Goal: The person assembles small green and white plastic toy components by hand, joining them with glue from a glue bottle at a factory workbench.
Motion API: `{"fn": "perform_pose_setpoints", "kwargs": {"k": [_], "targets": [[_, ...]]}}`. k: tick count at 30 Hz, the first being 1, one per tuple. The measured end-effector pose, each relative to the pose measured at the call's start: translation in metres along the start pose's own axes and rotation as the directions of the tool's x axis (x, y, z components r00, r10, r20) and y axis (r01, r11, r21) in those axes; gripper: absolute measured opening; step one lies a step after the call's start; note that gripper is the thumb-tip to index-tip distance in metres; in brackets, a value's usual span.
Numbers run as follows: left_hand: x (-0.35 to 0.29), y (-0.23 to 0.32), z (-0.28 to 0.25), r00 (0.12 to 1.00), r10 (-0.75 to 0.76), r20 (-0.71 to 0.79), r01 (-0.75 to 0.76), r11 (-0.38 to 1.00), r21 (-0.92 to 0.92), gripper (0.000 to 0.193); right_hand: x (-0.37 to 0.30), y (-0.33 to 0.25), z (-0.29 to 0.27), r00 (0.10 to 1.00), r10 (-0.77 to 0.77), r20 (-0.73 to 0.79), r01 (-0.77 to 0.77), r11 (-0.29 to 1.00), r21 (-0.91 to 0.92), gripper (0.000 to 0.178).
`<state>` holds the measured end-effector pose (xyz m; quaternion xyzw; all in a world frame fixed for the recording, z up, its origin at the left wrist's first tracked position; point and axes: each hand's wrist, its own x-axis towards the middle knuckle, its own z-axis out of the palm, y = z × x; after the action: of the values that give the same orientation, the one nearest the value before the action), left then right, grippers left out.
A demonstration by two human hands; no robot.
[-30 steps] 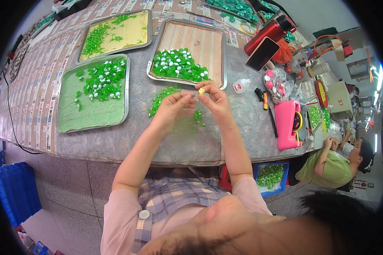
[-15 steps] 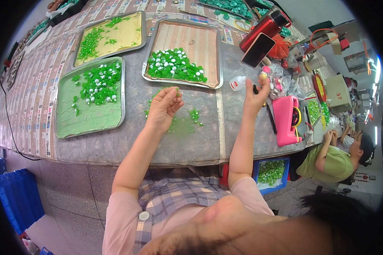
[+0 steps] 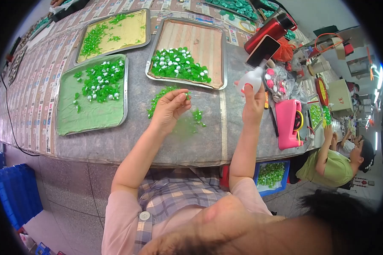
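My left hand is raised over the table, with thumb and forefinger pinching a small green plastic piece. My right hand grips a white translucent squeeze bottle, its narrow nozzle pointing up and away. A heap of loose green pieces lies just behind my left hand, partly covered by it. A few more green pieces rest on the grey tabletop to its right. Behind my hands, a pinkish-lined tray holds green pieces topped with white balls.
Left of my hands are a green-lined tray and a yellow-lined tray, both with green pieces. A pink tape dispenser, a phone and a red flask stand right. A person in green sits at far right.
My right hand has taken hold of the white bottle, which lay on the table, and lifted it. My left hand has shifted slightly right, still pinching a small green piece.
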<state>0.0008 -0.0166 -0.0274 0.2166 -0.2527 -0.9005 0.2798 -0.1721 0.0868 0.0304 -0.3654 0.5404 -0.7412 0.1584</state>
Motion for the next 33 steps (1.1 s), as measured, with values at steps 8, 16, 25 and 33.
{"fn": "perform_pose_setpoints", "kwargs": {"k": [8, 16, 25, 33], "targets": [[0.001, -0.003, -0.002, 0.999, -0.015, 0.036, 0.017, 0.999, -0.049, 0.015, -0.023, -0.018, 0.021, 0.989, -0.133, 0.066, 0.139, 0.984, -0.107, 0.035], [0.001, -0.002, -0.001, 0.999, -0.041, 0.020, 0.042, 0.999, -0.024, 0.010, -0.029, -0.011, 0.032, 0.941, -0.329, 0.080, 0.335, 0.869, -0.365, 0.035], [0.002, -0.003, -0.004, 0.998, -0.037, 0.043, 0.040, 0.998, -0.051, 0.014, -0.026, -0.009, 0.036, 0.928, -0.351, 0.126, 0.370, 0.823, -0.431, 0.034], [0.002, -0.004, -0.003, 0.998, -0.042, 0.045, 0.044, 0.998, -0.036, 0.014, -0.028, -0.011, 0.034, 0.945, -0.322, 0.063, 0.323, 0.881, -0.344, 0.032]]}}
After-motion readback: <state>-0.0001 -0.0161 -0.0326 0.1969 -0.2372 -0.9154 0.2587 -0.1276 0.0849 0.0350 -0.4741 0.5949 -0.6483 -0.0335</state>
